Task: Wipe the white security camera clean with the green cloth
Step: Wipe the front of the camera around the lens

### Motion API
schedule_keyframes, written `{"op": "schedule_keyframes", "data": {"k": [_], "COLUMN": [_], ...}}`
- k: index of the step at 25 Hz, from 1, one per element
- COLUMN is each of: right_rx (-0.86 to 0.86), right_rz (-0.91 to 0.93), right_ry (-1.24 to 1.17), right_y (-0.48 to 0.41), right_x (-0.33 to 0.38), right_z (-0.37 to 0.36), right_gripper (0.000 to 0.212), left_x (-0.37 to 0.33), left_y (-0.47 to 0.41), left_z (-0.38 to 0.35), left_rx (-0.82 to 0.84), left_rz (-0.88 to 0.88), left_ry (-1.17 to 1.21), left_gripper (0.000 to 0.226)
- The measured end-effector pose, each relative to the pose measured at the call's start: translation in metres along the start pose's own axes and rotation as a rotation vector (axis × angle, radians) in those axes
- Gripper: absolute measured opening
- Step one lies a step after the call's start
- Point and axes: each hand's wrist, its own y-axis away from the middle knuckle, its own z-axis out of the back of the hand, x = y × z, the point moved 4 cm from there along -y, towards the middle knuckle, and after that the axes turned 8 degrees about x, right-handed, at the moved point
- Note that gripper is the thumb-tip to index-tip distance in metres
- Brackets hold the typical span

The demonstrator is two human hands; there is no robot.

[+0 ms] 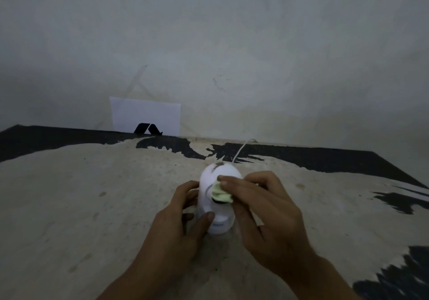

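A white dome-shaped security camera (209, 179) stands upright on the worn table, near the middle of the view. A dark smudge marks its top. My left hand (178, 225) grips its lower body from the left, thumb across the base. My right hand (262, 209) presses a small bunched green cloth (220, 193) against the camera's front, over the dark lens area. Most of the cloth is hidden under my fingers.
The table (92, 207) has a beige top with worn black patches at the back and right. A white cable (241, 149) runs from the camera to the back edge. A white card (146, 114) with a black logo leans on the grey wall.
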Motion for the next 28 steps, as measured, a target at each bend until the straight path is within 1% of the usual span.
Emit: {"op": "schedule_keyframes", "data": {"k": [1, 3, 5, 6, 7, 9, 10, 12, 13, 15, 17, 19, 21, 24, 26, 28], "right_rx": [-0.071, -0.155, -0.190, -0.196, -0.197, -0.190, -0.181, -0.153, -0.137, -0.125, -0.164, -0.186, -0.132, -0.045, -0.018, 0.004], "right_rz": [-0.061, -0.152, -0.183, -0.191, -0.196, -0.186, -0.174, -0.142, -0.125, -0.128, -0.211, -0.341, -0.474, -0.588, -0.630, -0.633], "right_ry": [-0.049, -0.127, -0.184, -0.195, -0.194, -0.195, -0.209, -0.238, -0.247, -0.256, -0.275, -0.315, -0.387, -0.430, -0.456, -0.495], "right_y": [0.002, 0.005, 0.006, 0.006, 0.006, 0.007, 0.006, 0.006, 0.006, 0.005, 0.007, 0.011, 0.014, 0.019, 0.021, 0.022], "right_x": [-0.002, -0.002, 0.001, 0.002, 0.005, 0.012, 0.016, 0.024, 0.026, 0.023, 0.011, -0.002, -0.010, -0.015, -0.018, -0.020], "right_z": [0.003, 0.002, -0.001, -0.003, -0.006, -0.010, -0.012, -0.016, -0.017, -0.016, -0.014, -0.014, -0.020, -0.031, -0.035, -0.038], "right_gripper": [0.027, 0.026, 0.022, 0.019, 0.018, 0.017, 0.017, 0.016, 0.016, 0.018, 0.020, 0.026, 0.038, 0.057, 0.060, 0.059], "left_x": [0.001, -0.003, -0.014, -0.020, -0.024, -0.032, -0.034, -0.036, -0.035, -0.031, -0.029, -0.027, -0.027, -0.032, -0.037, -0.039], "left_y": [0.000, 0.005, 0.014, 0.017, 0.020, 0.024, 0.025, 0.025, 0.025, 0.022, 0.020, 0.019, 0.018, 0.016, 0.014, 0.012], "left_z": [0.000, 0.006, 0.018, 0.024, 0.028, 0.031, 0.030, 0.027, 0.027, 0.029, 0.036, 0.042, 0.044, 0.037, 0.031, 0.024], "left_rx": [-0.022, -0.155, -0.308, -0.351, -0.361, -0.313, -0.284, -0.244, -0.246, -0.291, -0.402, -0.508, -0.543, -0.537, -0.499, -0.441], "left_rz": [0.014, 0.001, -0.135, -0.195, -0.233, -0.270, -0.271, -0.266, -0.258, -0.228, -0.195, -0.176, -0.180, -0.213, -0.256, -0.311], "left_ry": [-0.035, -0.065, 0.013, 0.069, 0.126, 0.207, 0.237, 0.326, 0.373, 0.425, 0.429, 0.357, 0.185, -0.007, -0.071, -0.130], "left_gripper": [0.049, 0.047, 0.030, 0.027, 0.029, 0.035, 0.034, 0.020, 0.018, 0.025, 0.028, 0.028, 0.025, 0.024, 0.027, 0.032]}}
